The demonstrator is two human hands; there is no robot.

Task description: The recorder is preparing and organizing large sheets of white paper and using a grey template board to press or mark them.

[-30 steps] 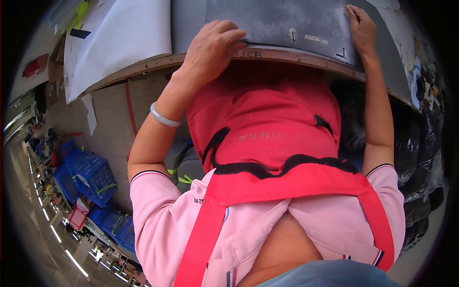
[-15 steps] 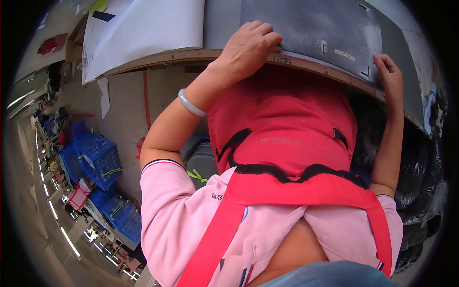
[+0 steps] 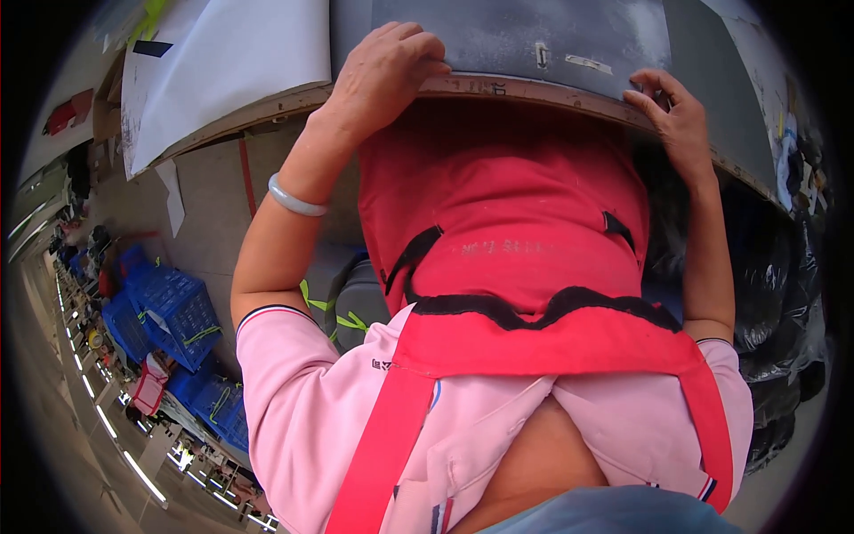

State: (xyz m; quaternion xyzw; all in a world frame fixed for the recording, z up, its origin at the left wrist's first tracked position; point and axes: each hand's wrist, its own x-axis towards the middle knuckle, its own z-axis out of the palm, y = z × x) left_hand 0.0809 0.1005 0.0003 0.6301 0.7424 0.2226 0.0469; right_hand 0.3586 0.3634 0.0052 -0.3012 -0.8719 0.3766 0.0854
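A dark grey sheet point(image 3: 498, 44) with chalky white smudges lies on the worktable, level with its near edge. My left hand point(image 3: 391, 76) rests at the sheet's near left part, fingers curled together and fingertips down at the edge. What they pinch, if anything, is hidden. On the sheet's near right corner is my right hand point(image 3: 672, 116), thumb and forefinger bent toward each other. I cannot make out anything between them. Between the hands, a small upright slot piece point(image 3: 541, 55) and a pale strip point(image 3: 589, 64) show on the sheet.
A large white sheet point(image 3: 240, 53) covers the table's left part, its edge curling over. My red apron point(image 3: 516, 187) touches the table edge. Blue crates point(image 3: 178, 311) stand on the floor at left, a grey bin point(image 3: 360, 303) beside me, black plastic bags point(image 3: 769, 267) at right.
The view has shifted, so the table appears farther up and left. My right hand has come from the sheet's right side onto its near corner. My left hand keeps its place at the edge.
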